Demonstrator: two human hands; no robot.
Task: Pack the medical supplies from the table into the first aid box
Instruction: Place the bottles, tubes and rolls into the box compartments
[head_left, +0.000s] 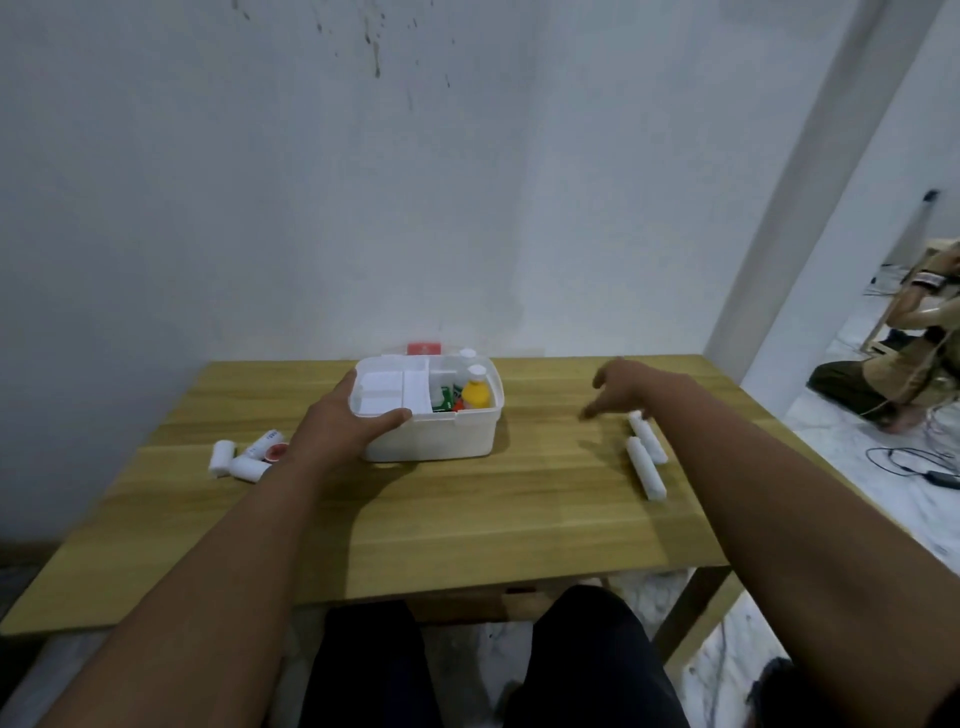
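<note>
First aid box (431, 415) gripped by left-hand fingers (395, 415), right-hand fingers (597, 402) spread above long rolls (647, 465)

A pale wooden surface (467, 525) stands pushed against a white wall (363, 182), which carries dark streaks and specks (375, 49) high above the surface's far edge. Right of the surface a white pillar (810, 208) rises at a slant. Beyond the pillar lies a light marbled floor (883, 493) with black cables (914, 465), and a person sits there (904, 358) beside a wooden frame (883, 322).
</note>
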